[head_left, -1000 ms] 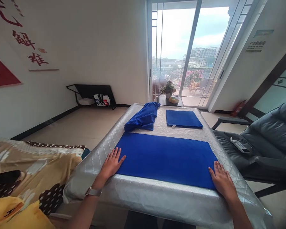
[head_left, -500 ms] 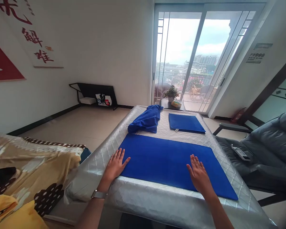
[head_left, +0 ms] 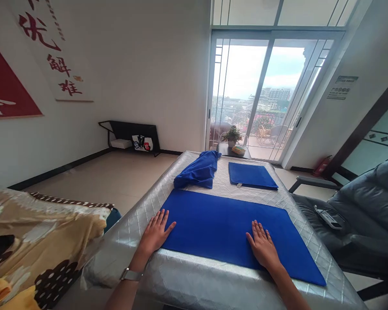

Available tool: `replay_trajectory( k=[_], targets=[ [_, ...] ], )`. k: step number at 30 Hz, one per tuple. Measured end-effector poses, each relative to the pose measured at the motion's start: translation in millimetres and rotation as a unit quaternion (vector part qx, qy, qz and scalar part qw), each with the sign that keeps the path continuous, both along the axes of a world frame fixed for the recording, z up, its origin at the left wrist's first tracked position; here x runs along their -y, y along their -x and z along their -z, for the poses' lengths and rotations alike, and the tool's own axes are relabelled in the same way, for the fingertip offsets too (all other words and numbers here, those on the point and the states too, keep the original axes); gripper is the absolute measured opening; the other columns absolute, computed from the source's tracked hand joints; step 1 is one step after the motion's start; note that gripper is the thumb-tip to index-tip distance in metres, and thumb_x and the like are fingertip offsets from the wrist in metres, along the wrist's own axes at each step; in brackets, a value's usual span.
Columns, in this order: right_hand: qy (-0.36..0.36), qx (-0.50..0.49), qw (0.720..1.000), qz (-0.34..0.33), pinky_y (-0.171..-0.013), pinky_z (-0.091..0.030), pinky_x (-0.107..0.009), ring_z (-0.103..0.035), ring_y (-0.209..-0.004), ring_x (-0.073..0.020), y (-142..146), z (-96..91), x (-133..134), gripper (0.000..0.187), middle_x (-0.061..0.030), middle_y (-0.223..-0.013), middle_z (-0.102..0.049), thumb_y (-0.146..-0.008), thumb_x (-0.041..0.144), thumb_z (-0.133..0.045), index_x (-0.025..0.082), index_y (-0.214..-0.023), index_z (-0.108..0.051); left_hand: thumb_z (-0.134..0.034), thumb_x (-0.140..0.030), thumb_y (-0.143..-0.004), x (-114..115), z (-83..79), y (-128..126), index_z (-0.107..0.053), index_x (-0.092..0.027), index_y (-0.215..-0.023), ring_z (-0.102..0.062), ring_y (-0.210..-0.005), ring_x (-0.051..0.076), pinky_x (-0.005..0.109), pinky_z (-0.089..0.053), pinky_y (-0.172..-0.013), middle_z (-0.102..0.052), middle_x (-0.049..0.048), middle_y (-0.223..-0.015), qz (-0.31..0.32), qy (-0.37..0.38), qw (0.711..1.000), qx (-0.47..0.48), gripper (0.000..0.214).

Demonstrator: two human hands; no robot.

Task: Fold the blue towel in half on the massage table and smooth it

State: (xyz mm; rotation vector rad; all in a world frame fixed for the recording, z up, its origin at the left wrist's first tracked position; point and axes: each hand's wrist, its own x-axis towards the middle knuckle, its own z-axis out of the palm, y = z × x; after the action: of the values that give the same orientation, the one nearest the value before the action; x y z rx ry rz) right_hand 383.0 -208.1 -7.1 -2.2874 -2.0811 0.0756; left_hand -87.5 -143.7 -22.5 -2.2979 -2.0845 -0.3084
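Observation:
A blue towel [head_left: 213, 228] lies spread flat on a table with a silvery quilted cover [head_left: 139, 215]. My left hand [head_left: 157, 232] rests open at the towel's left edge, fingers apart, a watch on the wrist. Flat on the right half of the towel lies my right hand [head_left: 261, 245], open with its fingers stretched out. Beyond the spread towel, a crumpled blue cloth [head_left: 197, 170] lies at the back left. To its right is a folded blue towel [head_left: 252, 175] with a small white tag. Neither hand grips anything.
At the right stands a dark padded armchair [head_left: 368, 215] with a remote-like device [head_left: 328, 217] on its seat. A brown patterned blanket [head_left: 58, 228] lies at the left. Behind the table are a potted plant [head_left: 233, 135] and a sliding glass door [head_left: 242, 73].
My right hand has slid slightly left across the towel. The left hand stays at the left edge. My view has tilted up a little, so the scene sits lower.

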Motion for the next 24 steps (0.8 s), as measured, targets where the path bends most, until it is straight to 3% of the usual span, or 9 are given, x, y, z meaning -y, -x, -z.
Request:
replay_trajectory(
  k=[5, 8, 13, 19, 24],
  targets=[
    [-0.048, 0.030, 0.992, 0.116, -0.123, -0.020, -0.050, -0.023, -0.153, -0.0278, -117, 24.1, 30, 0.077, -0.0152, -0.163, -0.031, -0.094, 0.049, -0.019, 0.006, -0.154, -0.038, -0.021, -0.072, -0.097, -5, 11.2, 6, -0.027, -0.014, -0.159, -0.022, -0.153, 0.029, 0.050, -0.020, -0.123, -0.023, 0.0121, -0.165, 0.003, -0.004, 1.000, -0.002, 0.086],
    [-0.064, 0.021, 0.991, 0.118, -0.121, -0.024, -0.051, -0.027, -0.151, -0.0290, -148, 29.8, 40, 0.074, -0.0169, -0.160, -0.037, -0.093, 0.046, -0.018, 0.007, -0.150, -0.045, -0.021, -0.070, -0.097, -7, 16.9, 11, -0.030, -0.018, -0.159, -0.026, -0.152, 0.029, 0.051, -0.023, -0.121, -0.029, 0.0110, -0.164, 0.015, -0.023, 1.000, -0.004, 0.081],
    [-0.064, 0.016, 0.988, 0.142, -0.122, -0.023, -0.048, -0.027, -0.151, -0.0279, -137, 21.1, 41, 0.076, -0.0165, -0.161, -0.035, -0.093, 0.045, -0.020, 0.003, -0.153, -0.038, -0.020, -0.066, -0.098, -10, 17.3, 14, -0.034, -0.024, -0.158, -0.028, -0.151, 0.030, 0.052, -0.027, -0.118, -0.037, 0.0090, -0.162, 0.034, -0.033, 0.999, -0.002, 0.075],
    [-0.049, 0.011, 0.986, 0.157, -0.124, -0.018, -0.044, -0.025, -0.152, -0.0244, -124, 4.5, 43, 0.074, -0.0144, -0.164, -0.030, -0.096, 0.044, -0.018, 0.002, -0.156, -0.032, -0.021, -0.067, -0.097, -14, 14.1, 9, -0.034, -0.015, -0.157, -0.027, -0.151, 0.031, 0.052, -0.027, -0.119, -0.031, 0.0140, -0.163, 0.010, -0.006, 1.000, -0.008, 0.081],
    [-0.051, -0.001, 0.986, 0.160, -0.123, -0.020, -0.044, -0.025, -0.152, -0.0254, -126, -0.4, 43, 0.076, -0.0143, -0.164, -0.031, -0.095, 0.045, -0.018, 0.000, -0.155, -0.032, -0.022, -0.066, -0.098, -11, 1.7, 0, -0.033, -0.011, -0.157, -0.024, -0.152, 0.031, 0.051, -0.024, -0.121, -0.025, 0.0159, -0.164, -0.004, 0.009, 1.000, -0.017, 0.081]
  ],
)
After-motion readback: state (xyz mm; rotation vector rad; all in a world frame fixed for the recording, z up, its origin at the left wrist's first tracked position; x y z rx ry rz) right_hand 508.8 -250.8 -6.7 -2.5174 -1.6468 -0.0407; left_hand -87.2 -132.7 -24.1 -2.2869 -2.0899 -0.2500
